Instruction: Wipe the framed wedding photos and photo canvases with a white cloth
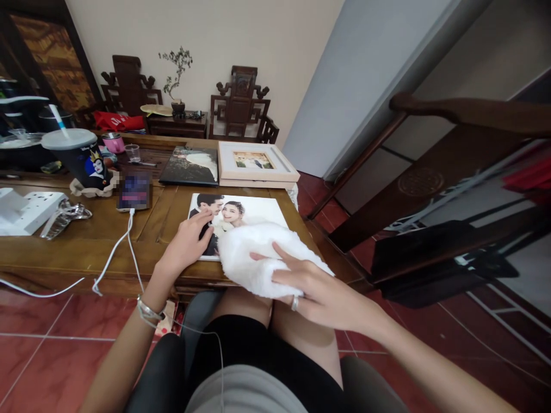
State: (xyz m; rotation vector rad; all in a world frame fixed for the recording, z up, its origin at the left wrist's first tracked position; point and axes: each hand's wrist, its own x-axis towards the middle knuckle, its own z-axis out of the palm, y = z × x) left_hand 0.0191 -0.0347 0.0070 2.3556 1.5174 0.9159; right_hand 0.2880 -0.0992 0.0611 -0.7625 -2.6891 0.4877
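Note:
A wedding photo panel [262,211] with white edges lies flat on the wooden table. My left hand [189,238] rests on its left side, fingers stretched out over the dark suit in the picture. In my right hand [305,284] is a fluffy white cloth [258,252], gripped between thumb and fingers. The cloth covers the lower right part of the panel and hangs past the table's front edge. How much of it touches the panel is hidden.
Behind the panel lie a dark photo album [189,166] and a framed picture box [258,163]. A phone [134,192] with a white cable, a lidded cup [88,160] and a power strip [30,212] are at the left. A wooden chair [422,178] stands at the right.

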